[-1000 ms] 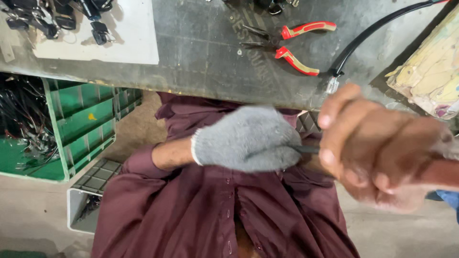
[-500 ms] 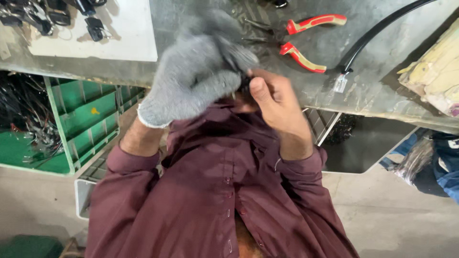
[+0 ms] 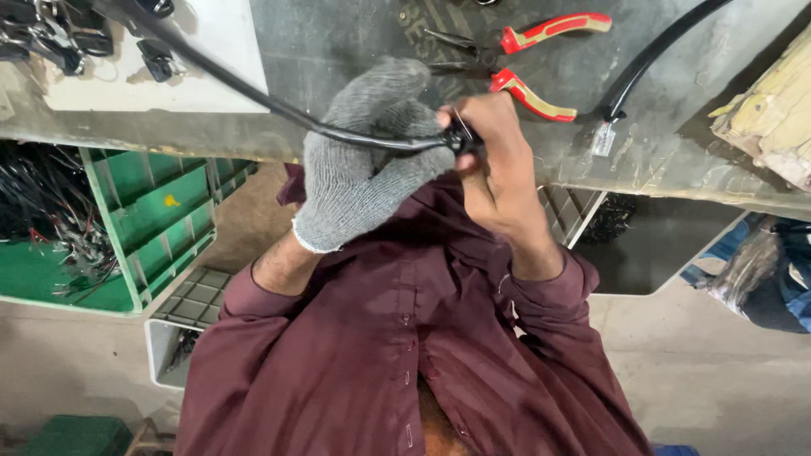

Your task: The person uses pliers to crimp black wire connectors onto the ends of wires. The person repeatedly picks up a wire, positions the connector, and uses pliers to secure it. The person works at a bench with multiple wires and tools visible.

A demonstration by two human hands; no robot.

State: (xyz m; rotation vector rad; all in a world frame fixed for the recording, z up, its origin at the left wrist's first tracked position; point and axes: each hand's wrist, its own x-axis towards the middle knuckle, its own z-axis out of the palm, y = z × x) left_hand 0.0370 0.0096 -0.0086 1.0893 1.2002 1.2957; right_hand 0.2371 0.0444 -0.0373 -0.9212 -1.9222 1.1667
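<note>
Since a moment earlier, both hands had risen to the bench (image 3: 355, 51) edge, where the gloved left hand (image 3: 367, 160) wrapped closed around the cable (image 3: 253, 97) and the bare right hand (image 3: 498, 169) pinched its end, suggesting fitting work underway.

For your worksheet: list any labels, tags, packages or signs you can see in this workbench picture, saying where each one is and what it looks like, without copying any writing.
Tag: small pale rectangle hanging from the black hose's end, at the bench edge.
Sticker: small yellow patch on the green crate's inner wall, under the bench.
</note>
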